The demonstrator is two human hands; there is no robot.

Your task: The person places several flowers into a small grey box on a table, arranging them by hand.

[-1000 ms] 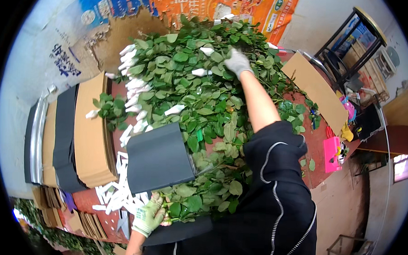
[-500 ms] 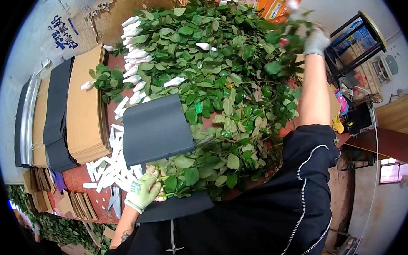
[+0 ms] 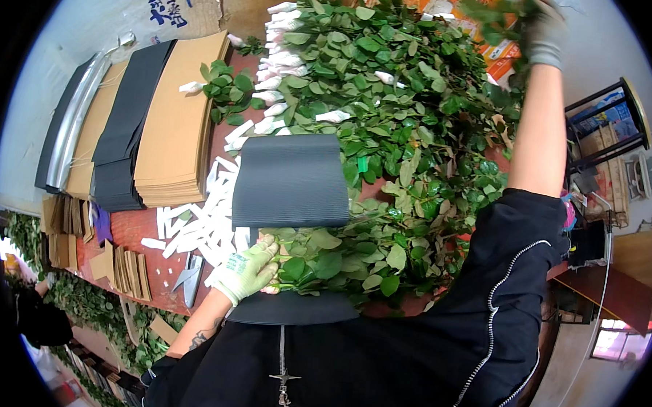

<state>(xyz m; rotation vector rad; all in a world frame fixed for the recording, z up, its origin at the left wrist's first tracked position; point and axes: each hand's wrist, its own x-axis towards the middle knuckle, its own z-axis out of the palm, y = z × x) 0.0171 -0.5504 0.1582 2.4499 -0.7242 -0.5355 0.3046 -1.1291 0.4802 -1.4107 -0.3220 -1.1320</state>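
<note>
My left hand [image 3: 249,269], in a pale green glove, is curled around the flower-head end of a leafy bunch of roses [image 3: 323,261] at the near edge of the table. A black corrugated sheet [image 3: 290,184] covers part of that bunch, and another black sheet [image 3: 292,309] lies under its near side. At the upper right my right hand [image 3: 545,27], in a greyish glove, is closed on a leafy rose stem [image 3: 494,18] held up in the air; the fingers are blurred. Behind the sheet spreads a large pile of leafy roses [image 3: 397,83], many heads wrapped in white sleeves [image 3: 274,59].
Loose white sleeves [image 3: 201,223] and scissors [image 3: 188,279] lie left of my left hand. Stacks of brown cardboard [image 3: 180,124] and black sheets [image 3: 133,122] stand farther left, with small cardboard pieces [image 3: 127,267] nearer. A black-framed stool [image 3: 609,128] is at the right.
My right hand has risen and moved right with the rose stem. My left hand stays at the bunch. The whole view has shifted, so the table appears farther right and higher.
</note>
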